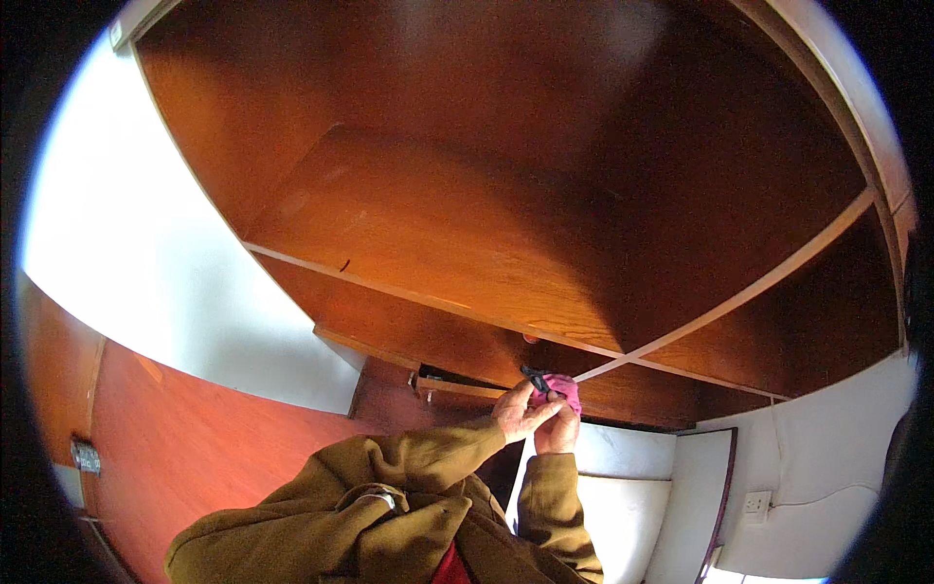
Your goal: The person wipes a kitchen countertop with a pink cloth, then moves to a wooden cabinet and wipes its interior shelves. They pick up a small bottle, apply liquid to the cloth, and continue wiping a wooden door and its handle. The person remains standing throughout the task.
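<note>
Both hands meet low in the picture, before the front of a wooden shelf cabinet (467,255). Between them is a bunched pink cloth item (566,387) with a dark strip (535,378) sticking up from it. My left hand (519,415) pinches the item at the dark strip. My right hand (558,432) grips the pink part from below and the right. Fingers hide part of the item, so its exact kind cannot be told. Brown coat sleeves (551,504) cover both arms.
A thin dark scrap (345,266) lies near the shelf edge. Below, a small red object (530,339) shows in a lower compartment and a drawer (460,385) stands partly out. White panel (292,350) at left; wall socket (757,505) with cord at right; reddish floor (219,423).
</note>
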